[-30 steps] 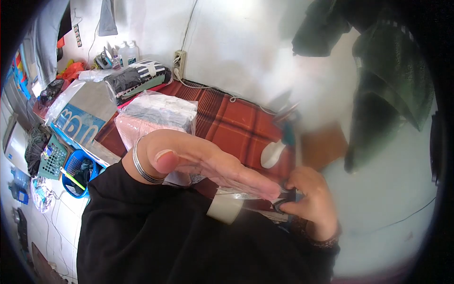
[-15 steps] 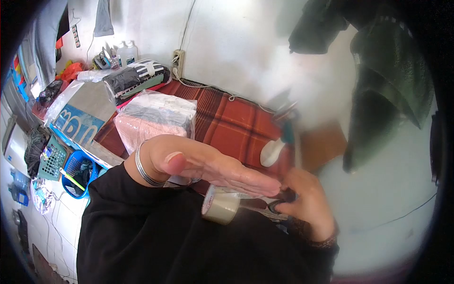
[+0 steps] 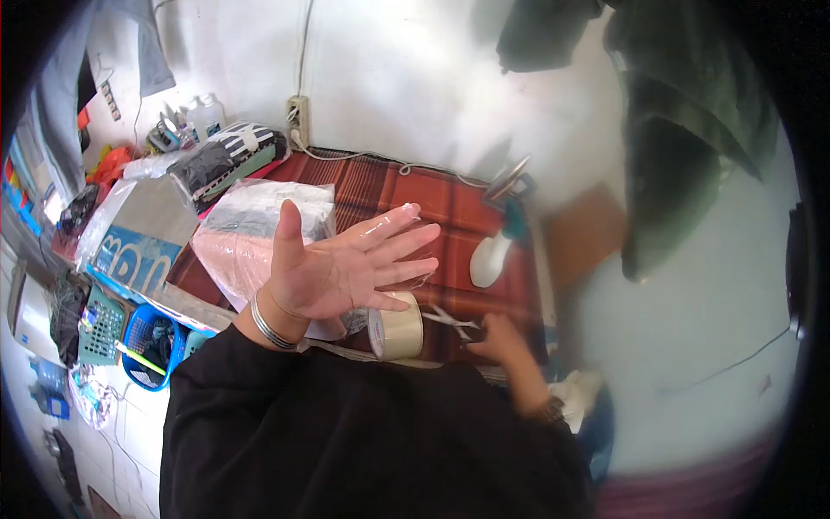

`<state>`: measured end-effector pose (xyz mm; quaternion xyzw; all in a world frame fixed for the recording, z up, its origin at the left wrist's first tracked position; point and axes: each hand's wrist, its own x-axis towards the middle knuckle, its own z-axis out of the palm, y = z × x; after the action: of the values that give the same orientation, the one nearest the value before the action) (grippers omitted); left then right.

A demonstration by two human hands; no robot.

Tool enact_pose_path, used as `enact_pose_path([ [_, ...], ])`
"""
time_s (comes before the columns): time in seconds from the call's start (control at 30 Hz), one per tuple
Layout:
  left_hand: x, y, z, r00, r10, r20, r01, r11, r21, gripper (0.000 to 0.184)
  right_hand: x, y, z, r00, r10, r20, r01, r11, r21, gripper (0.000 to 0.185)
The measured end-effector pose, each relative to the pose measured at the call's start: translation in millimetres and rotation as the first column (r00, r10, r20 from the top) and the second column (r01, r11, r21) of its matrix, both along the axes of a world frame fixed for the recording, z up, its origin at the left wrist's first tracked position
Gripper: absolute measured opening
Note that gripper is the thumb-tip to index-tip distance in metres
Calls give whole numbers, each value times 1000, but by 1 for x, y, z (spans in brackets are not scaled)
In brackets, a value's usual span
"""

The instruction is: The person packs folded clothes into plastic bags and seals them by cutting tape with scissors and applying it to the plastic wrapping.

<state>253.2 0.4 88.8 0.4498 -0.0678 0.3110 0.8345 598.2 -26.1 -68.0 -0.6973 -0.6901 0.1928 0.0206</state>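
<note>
Holding left hand spread wide, palm toward camera, gripping nothing; showing glossy clear film along index finger, more by ring fingertip. Likely splayed to stop sticky pieces touching. With right hand, fingers at handle end of scissors, blades pointing toward tape roll; too blurred to tell whether gripped or just touched. Roll on plaid cloth, below left hand's little finger, apparently on edge, probably for easy reach. Behind left hand, on same cloth: plastic-wrapped bundle, likely set near for taping.
</note>
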Motion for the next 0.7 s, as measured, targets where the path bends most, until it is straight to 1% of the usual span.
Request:
enact_pose_path([
  [0.03,2,1,-5,999,-9,39,10,999,-35,123,-12,3,-10,996,-49,69,54,995,-79,59],
  [0.07,5,1,-8,997,-13,78,18,997,-69,121,-21,3,-17,996,-60,58,65,995,-78,59],
  [0.13,9,0,-13,997,-5,72,12,996,-84,120,-37,4,-20,972,-26,232,44,996,-72,62],
  [0.17,11,0,-15,997,12,77,-4,995,-103,118,-39,8,-15,962,1,272,17,998,-63,58],
  [0.2,13,-1,-17,998,5,64,2,995,-104,118,-40,11,-4,966,-6,259,24,998,-64,58],
  [0.27,17,-1,-21,998,22,56,-15,992,-126,116,-38,21,15,1000,0,-23,4,987,163,56],
  [0.3,19,-2,-21,999,12,44,-6,991,-130,116,-36,25,15,987,79,-139,-30,946,324,51],
  [0.33,21,-3,-22,1000,17,26,-14,992,-128,117,-37,27,22,956,172,-236,-39,876,480,45],
  [0.37,23,-4,-22,1000,24,9,-22,992,-126,117,-39,27,31,956,161,-246,-27,880,475,45],
  [0.4,25,-3,-24,1000,16,0,-16,991,-133,117,-51,19,60,703,265,-660,-47,943,329,39],
  [0.43,26,-3,-27,1000,10,-4,-10,993,-115,118,-62,11,81,285,235,-929,-137,969,203,34],
  [0.47,27,-2,-30,1000,6,-8,-6,995,-96,118,-72,4,88,280,226,-933,-132,972,196,34],
  [0.53,29,-4,-32,1000,8,-21,-10,995,-94,119,-88,-4,97,5,133,-991,-197,972,129,24],
  [0.57,29,-5,-33,999,16,-27,-18,996,-83,119,-93,-3,92,2,129,-992,-194,973,126,24],
  [0.63,28,-6,-32,998,43,-55,-47,997,-56,120,-98,1,83,-87,65,-994,-144,987,78,21],
  [0.67,28,-7,-32,994,74,-79,-76,997,-27,121,-98,0,83,-88,66,-994,-139,987,78,21],
  [0.7,28,-8,-31,994,68,-81,-71,997,-27,121,-98,-1,84,-79,63,-995,-101,992,71,18],
])
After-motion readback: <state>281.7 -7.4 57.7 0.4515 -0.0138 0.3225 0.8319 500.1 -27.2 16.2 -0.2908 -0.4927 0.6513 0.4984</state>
